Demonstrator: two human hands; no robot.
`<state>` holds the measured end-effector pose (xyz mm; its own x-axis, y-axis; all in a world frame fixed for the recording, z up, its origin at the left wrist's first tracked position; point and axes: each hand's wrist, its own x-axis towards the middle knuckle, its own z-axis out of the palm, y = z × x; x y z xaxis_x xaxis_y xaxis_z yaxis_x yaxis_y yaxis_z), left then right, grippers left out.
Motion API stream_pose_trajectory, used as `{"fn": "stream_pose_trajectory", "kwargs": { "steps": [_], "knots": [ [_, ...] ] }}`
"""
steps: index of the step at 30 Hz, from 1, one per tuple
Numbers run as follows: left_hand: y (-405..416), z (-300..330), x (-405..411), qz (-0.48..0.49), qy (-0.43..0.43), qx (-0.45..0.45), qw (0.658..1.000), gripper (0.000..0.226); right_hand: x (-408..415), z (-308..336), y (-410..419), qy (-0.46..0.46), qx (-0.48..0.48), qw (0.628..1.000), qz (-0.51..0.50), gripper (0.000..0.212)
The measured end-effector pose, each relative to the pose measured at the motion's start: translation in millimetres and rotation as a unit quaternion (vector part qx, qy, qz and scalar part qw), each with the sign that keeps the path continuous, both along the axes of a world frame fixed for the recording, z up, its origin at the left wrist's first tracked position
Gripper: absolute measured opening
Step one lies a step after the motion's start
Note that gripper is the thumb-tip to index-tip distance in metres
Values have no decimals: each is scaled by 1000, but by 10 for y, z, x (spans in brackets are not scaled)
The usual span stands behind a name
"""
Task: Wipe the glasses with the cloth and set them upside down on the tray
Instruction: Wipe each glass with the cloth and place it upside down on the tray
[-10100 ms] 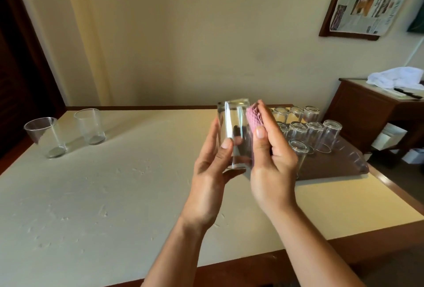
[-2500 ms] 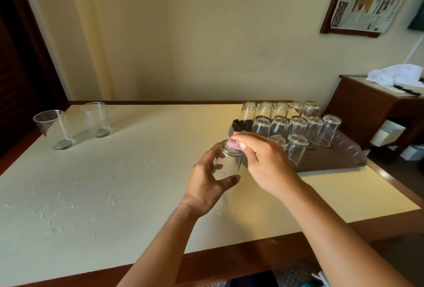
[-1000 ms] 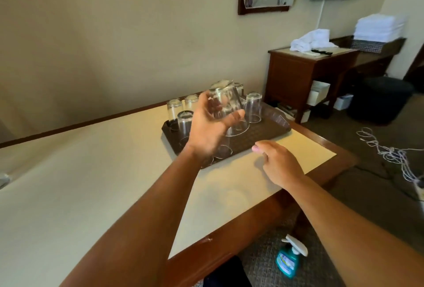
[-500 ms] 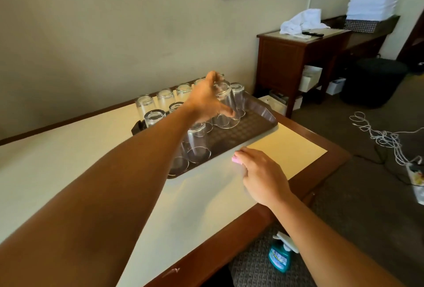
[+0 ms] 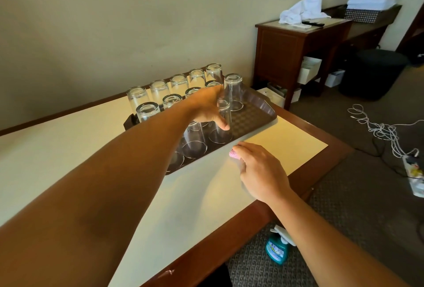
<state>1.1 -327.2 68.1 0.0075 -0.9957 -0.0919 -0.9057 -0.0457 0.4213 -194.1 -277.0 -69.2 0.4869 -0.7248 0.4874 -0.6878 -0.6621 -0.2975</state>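
so the tray (image 5: 263,112) sits at the table's (image 5: 68,149) far right with upside-down glasses (image 5: 158,90) in rows on it, the cloth (image 5: 234,154) just in front, a spray bottle (image 5: 277,249) on the floor below, and a side cabinet (image 5: 296,45) behind to the right.

Both of your forearms are bare up to the frame edge: no sleeve, watch, bracelet or glove shows on either. Your left hand (image 5: 207,107) and right hand (image 5: 261,173) carry no rings that can be seen. The fingers (image 5: 223,125) show short, plain nails where visible, without coloured polish.
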Motion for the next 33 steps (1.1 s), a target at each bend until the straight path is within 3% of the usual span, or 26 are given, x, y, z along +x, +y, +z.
{"fn": "stream_pose_trajectory", "kwargs": {
  "steps": [5,11,26,33],
  "knots": [
    [8,26,3,-45,-83,-1,996,86,10,-2,-9,0,3,1000,-6,39],
    [41,13,35,-38,-77,7,996,67,14,24,8,-4,11,1000,-5,37],
    [107,-69,65,-31,-46,8,998,68,9,27,12,2,18,1000,-6,36],
    [221,-59,86,-56,-132,-11,990,79,0,23,15,6,10,1000,-6,31]
  ]
}}
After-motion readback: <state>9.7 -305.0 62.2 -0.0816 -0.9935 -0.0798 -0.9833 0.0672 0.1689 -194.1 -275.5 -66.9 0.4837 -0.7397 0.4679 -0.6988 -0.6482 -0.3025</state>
